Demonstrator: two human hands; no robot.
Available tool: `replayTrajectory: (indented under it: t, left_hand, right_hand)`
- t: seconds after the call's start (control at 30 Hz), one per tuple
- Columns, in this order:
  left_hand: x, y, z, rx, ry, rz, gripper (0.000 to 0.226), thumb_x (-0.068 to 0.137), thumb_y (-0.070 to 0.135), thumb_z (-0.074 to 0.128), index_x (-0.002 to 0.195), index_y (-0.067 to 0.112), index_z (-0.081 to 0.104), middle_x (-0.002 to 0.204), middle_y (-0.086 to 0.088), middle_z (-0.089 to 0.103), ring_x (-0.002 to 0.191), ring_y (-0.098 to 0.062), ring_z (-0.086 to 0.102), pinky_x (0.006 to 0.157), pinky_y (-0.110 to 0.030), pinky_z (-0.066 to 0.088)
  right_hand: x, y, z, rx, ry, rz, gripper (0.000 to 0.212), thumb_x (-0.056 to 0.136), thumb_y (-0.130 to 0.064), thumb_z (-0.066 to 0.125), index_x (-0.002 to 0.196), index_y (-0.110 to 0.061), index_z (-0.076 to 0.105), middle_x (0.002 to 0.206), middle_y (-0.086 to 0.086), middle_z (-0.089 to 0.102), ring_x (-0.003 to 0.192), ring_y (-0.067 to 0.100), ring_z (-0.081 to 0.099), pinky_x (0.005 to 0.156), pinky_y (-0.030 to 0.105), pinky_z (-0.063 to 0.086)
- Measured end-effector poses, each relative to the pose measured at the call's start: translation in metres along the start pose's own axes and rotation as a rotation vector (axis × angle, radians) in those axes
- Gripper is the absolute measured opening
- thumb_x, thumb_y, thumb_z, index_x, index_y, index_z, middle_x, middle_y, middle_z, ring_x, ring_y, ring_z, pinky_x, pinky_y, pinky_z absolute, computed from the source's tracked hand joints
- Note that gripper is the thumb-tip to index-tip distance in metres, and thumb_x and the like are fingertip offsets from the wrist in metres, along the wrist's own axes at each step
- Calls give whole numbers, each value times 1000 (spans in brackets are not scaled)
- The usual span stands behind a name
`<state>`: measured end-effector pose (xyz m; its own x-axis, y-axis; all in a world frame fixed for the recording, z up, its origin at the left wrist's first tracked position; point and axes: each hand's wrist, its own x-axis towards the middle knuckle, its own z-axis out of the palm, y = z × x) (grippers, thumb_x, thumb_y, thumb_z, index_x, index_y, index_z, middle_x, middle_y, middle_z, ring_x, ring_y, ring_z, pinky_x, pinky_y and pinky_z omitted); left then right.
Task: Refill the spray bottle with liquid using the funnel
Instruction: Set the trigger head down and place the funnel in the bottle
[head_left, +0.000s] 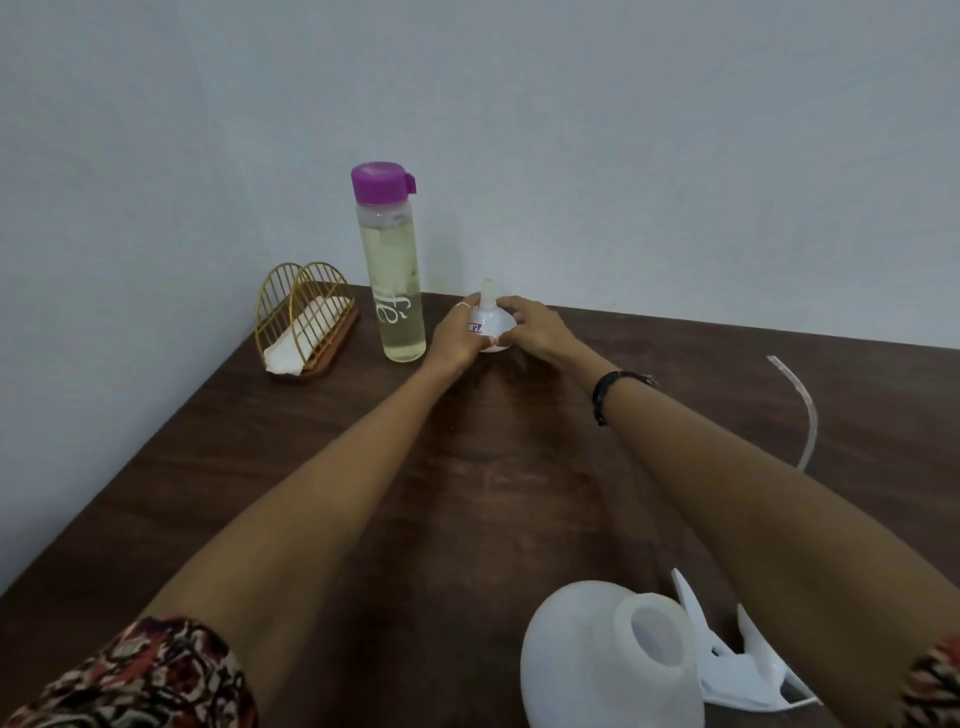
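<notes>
— Nearest item, please?

— Spray bottle (608, 660), white, upright at the near edge of the worktop (493, 493), neck open. Its trigger head (737, 675) lies just to the right, touching or nearly so; the clear dip tube (808, 410) curves away further right.

— Now left to right along the far edge.

— Gold wire holder (306, 322) with white napkins, far left. Next, clear bottle (395, 280), purple cap on, mostly full of pale yellow liquid. Beside it, white funnel (493, 327), wide mouth down on the worktop, spout up, small label on its side.

— Hands?

— Left hand (457, 338) curled on the funnel's left side, right hand (530, 327) curled on its right; both hold it. Black band on the right wrist.

— Step in hand?

— Likely fetching the funnel. Advice: lift it clear, turn it spout-down, bring it to the near bottle and seat the spout straight in the neck. Keep one hand on the bottle, since a light empty one may tip. The purple cap remains to be opened before pouring.
</notes>
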<state>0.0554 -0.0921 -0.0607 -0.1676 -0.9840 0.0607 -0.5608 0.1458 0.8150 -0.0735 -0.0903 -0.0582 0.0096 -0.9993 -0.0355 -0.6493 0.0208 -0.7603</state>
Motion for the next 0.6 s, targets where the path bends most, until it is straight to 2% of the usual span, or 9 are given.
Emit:
replayTrajectory:
  t: [0.1, 0.13, 0.2, 0.27, 0.3, 0.37, 0.47, 0.6]
  left_hand:
    - [1, 1, 0, -61, 63, 43, 53, 83, 3, 58, 135, 10, 46, 133, -10, 55, 122, -25, 50, 92, -20, 36]
    - [-2, 1, 1, -77, 87, 49, 50, 85, 5, 57, 134, 10, 49, 131, -10, 56, 121, -24, 51, 93, -20, 37]
    - [-12, 4, 2, -135, 126, 77, 43, 86, 8, 57, 128, 11, 56, 127, -10, 60, 118, -23, 54, 98, -26, 41]
    - [-22, 13, 1, -221, 166, 105, 36, 86, 12, 58, 121, 15, 63, 128, -9, 60, 119, -22, 55, 103, -36, 43]
    - [-28, 19, -1, -267, 188, 105, 33, 86, 14, 59, 119, 15, 64, 131, -9, 58, 121, -21, 53, 104, -37, 42]
    - [-43, 33, -6, -352, 230, 104, 31, 88, 13, 59, 118, 13, 64, 136, -8, 54, 124, -19, 51, 105, -32, 41]
    - [-73, 56, -16, -473, 260, 174, 29, 87, 11, 60, 116, 12, 65, 138, -8, 52, 126, -17, 49, 105, -30, 41]
    - [-116, 80, -30, -541, 263, 265, 29, 85, 9, 64, 114, 8, 66, 137, -6, 52, 133, -12, 40, 105, -22, 37]
  right_hand:
    - [-4, -3, -2, 72, 67, -73, 48, 84, -9, 64, 130, -9, 52, 128, 8, 58, 111, 18, 53, 72, 1, 36]
    - [-7, -3, -1, 95, 88, -93, 42, 84, -10, 63, 126, -9, 55, 124, 8, 61, 106, 16, 54, 68, -1, 37]
    - [-16, -5, -2, 130, 134, -126, 32, 86, -12, 61, 118, -10, 61, 116, 7, 65, 103, 17, 57, 73, 5, 40]
    - [-28, -12, -7, 200, 162, -161, 26, 86, -14, 62, 112, -12, 65, 111, 5, 68, 105, 19, 61, 84, 21, 46]
    - [-36, -17, -10, 231, 171, -178, 26, 86, -15, 62, 111, -12, 66, 112, 5, 68, 107, 20, 61, 88, 26, 47]
    - [-56, -29, -18, 284, 193, -213, 27, 87, -16, 63, 114, -12, 66, 114, 4, 68, 109, 18, 61, 92, 31, 46]
    - [-91, -46, -33, 394, 212, -229, 28, 87, -17, 64, 115, -14, 66, 112, -2, 66, 105, 14, 60, 86, 35, 49]
    - [-137, -61, -56, 654, 147, -172, 43, 83, -8, 69, 123, -17, 56, 125, 4, 50, 109, 17, 58, 86, 38, 56]
